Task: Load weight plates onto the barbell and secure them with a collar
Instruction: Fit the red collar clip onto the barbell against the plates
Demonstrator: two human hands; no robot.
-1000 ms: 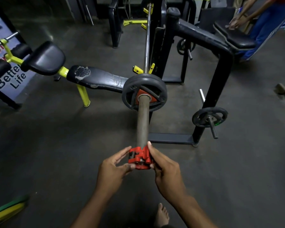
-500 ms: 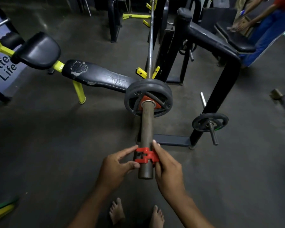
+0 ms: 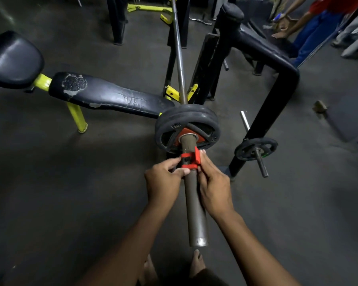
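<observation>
Dark gym floor (image 3: 50,203) lies under a bench (image 3: 112,98) and racked barbell (image 3: 194,203). Plates (image 3: 186,124) sit on its sleeve; the collar (image 3: 191,161) rings it just short of them. Left hand (image 3: 163,182) and right hand (image 3: 213,188) pinch the collar: best pushed flush, then clamped.

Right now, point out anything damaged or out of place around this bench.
The bench pad is damaged: its black cover is cracked along the middle and worn through in a pale patch near the yellow frame. The red collar sits on the barbell sleeve, not yet against the plates.
</observation>
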